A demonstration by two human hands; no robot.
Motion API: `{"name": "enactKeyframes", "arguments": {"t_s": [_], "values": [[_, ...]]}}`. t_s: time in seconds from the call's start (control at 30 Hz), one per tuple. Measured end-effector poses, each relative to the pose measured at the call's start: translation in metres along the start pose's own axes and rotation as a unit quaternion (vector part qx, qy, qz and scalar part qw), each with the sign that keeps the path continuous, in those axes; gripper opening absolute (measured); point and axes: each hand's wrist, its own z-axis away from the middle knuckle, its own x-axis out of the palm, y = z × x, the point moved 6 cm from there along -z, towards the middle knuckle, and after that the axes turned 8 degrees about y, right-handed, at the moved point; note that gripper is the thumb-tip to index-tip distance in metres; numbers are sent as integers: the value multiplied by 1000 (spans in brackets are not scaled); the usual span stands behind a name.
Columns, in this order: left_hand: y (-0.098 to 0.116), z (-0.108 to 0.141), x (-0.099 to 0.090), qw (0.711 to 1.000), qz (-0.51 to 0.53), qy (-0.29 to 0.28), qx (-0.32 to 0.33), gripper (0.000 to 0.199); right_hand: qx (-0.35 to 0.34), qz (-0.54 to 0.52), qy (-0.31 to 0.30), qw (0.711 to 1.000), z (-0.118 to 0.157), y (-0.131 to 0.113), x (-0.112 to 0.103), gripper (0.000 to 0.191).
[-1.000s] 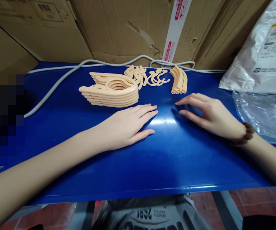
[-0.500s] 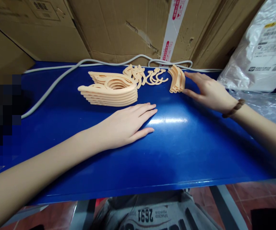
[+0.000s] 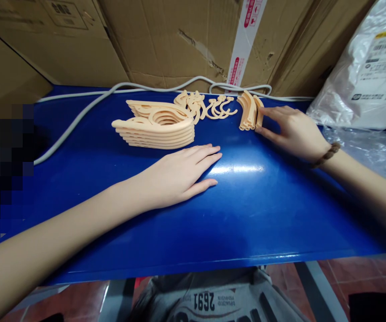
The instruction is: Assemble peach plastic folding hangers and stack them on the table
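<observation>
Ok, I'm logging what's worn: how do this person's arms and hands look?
The left hand and right hand are gloveless, and the forearms show no sleeves. The right wears a brown, knobbly bracelet; no rings show on the fingers.

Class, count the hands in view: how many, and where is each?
2. The left hand lies palm down on the blue table, near the stacked cream pieces; the right hand has its fingertips on the rightmost curved cream piece.
</observation>
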Motion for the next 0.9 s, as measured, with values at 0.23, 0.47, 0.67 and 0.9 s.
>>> {"name": "enactKeyframes", "arguments": {"t_s": [0.23, 0.47, 0.67, 0.9], "values": [[1, 0, -1, 1000, 2, 8, 5, 59, -18, 48, 17, 999, 17, -6, -6, 44], [1, 0, -1, 1000, 3, 15, 9, 59, -48, 68, 8, 997, 41, -30, -21, 40], [1, 1, -1, 1000, 6, 26, 13, 58, -146, 103, 80, 981, 62, -91, -49, 30], [7, 2, -3, 997, 17, 57, 44, 47, -200, -21, 84, 976, 74, -158, -62, 31]]}}
